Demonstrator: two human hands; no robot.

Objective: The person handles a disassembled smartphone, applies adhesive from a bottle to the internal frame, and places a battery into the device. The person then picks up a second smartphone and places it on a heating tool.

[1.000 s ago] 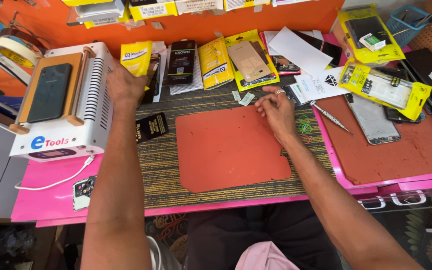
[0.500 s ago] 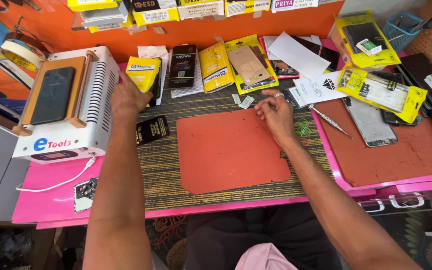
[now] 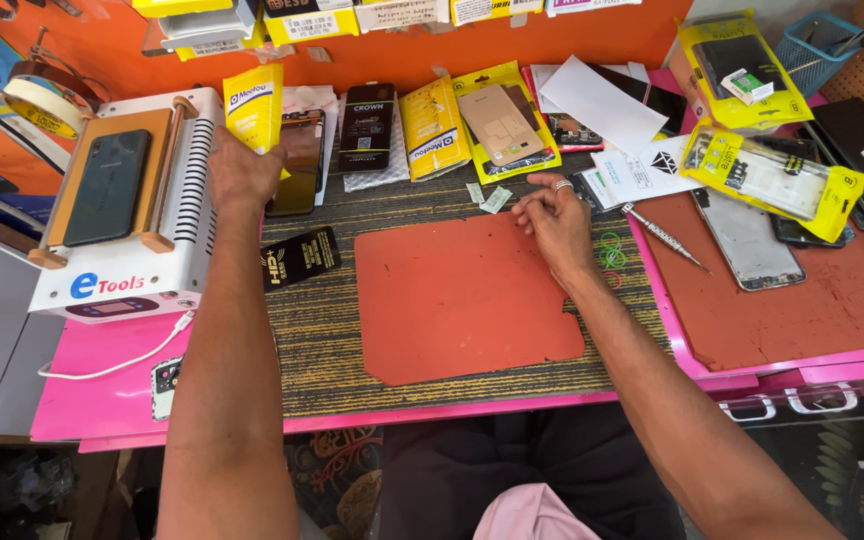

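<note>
— Two hands we see over the surface (image 3: 352,330). What does our left hand (image 3: 242,175) do?

— It grasps a yellow packet (image 3: 252,105), just beside the white heating machine (image 3: 122,215) where a dark phone (image 3: 105,186) lies on top.

— And our right hand (image 3: 552,222)?

— It rests at the far edge of the orange mat (image 3: 457,295), fingers curled loosely. If it pinches something, we cannot tell. Small paper pieces (image 3: 487,195) lie near it, and a metal screwdriver (image 3: 664,237) lies apart, on the red mat (image 3: 792,310).
</note>
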